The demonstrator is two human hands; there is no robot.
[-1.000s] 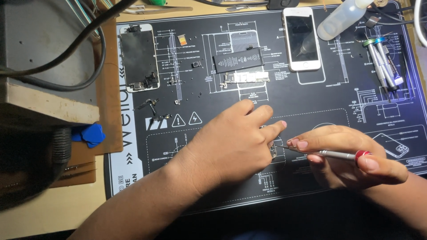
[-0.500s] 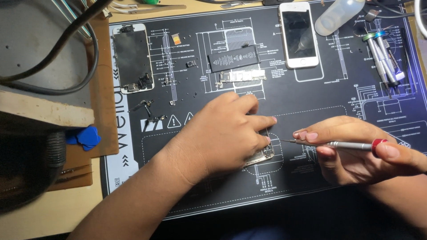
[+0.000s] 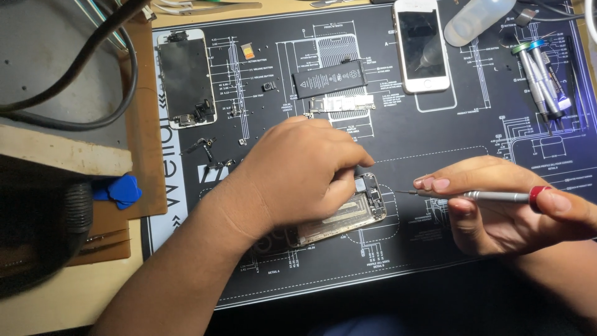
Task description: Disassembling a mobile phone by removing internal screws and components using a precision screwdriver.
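Note:
My left hand (image 3: 298, 174) lies over an opened phone housing (image 3: 348, 218) on the black repair mat (image 3: 435, 261), fingers curled on its upper edge and holding it down. My right hand (image 3: 497, 205) grips a thin silver screwdriver (image 3: 479, 196) with a red cap, its tip pointing left, just right of the housing's top corner. Most of the housing is hidden under my left hand.
On the mat lie a black screen assembly (image 3: 185, 78), a black battery (image 3: 328, 79), a circuit board (image 3: 342, 104), a white phone (image 3: 421, 45), small loose parts (image 3: 205, 149) and more screwdrivers (image 3: 541, 74). Blue picks (image 3: 119, 190) and thick cables (image 3: 93, 74) sit left.
My left hand has shifted left and back, uncovering the housing's right end. My right hand has moved right, drawing the screwdriver tip away from the left hand.

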